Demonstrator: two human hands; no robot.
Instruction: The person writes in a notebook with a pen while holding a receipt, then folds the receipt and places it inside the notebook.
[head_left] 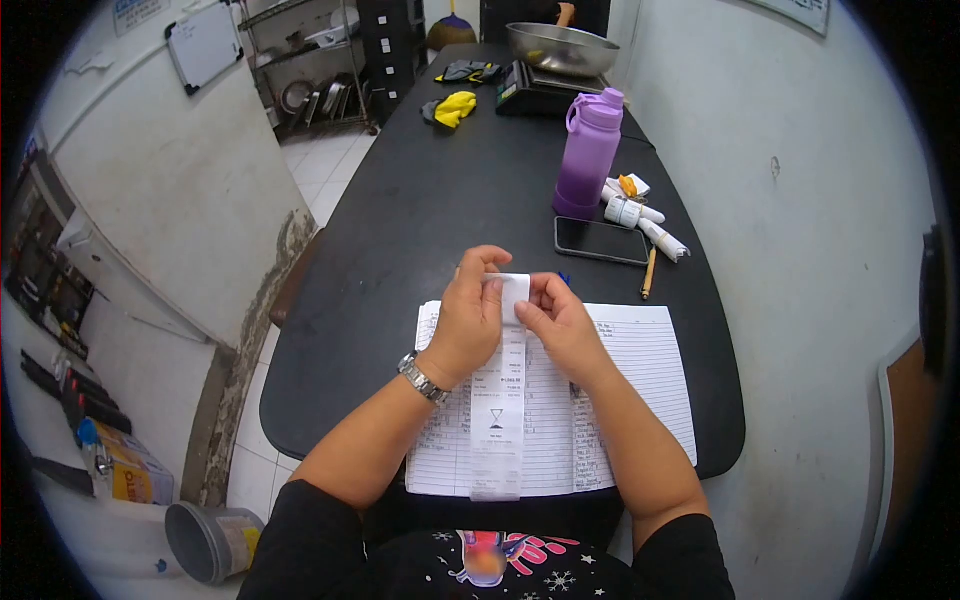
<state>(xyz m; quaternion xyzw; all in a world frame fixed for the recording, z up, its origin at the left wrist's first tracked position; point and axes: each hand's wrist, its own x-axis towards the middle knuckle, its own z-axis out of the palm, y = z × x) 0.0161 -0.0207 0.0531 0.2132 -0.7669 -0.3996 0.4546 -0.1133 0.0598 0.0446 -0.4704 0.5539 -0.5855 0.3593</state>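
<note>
A long printed paper receipt (497, 430) hangs down over an open lined notebook (640, 350) with handwriting on its pages. Its top end is pinched by my left hand (472, 320), which wears a metal watch (423, 378) on the wrist. On the other edge of the same strip, my right hand (562, 325) grips the paper between thumb and fingers. A small blue object, partly hidden, shows just behind my right hand. Beyond it lie a black phone (602, 241) and a tan pen (649, 274).
On the black table (340, 370) stand a purple bottle (590, 152) and a scale (540, 90) bearing a metal bowl (563, 52). Rolled papers (663, 239) lie by the phone; yellow-and-black gloves (455, 109) lie farther back. A grey bin (200, 543) is on the floor at left.
</note>
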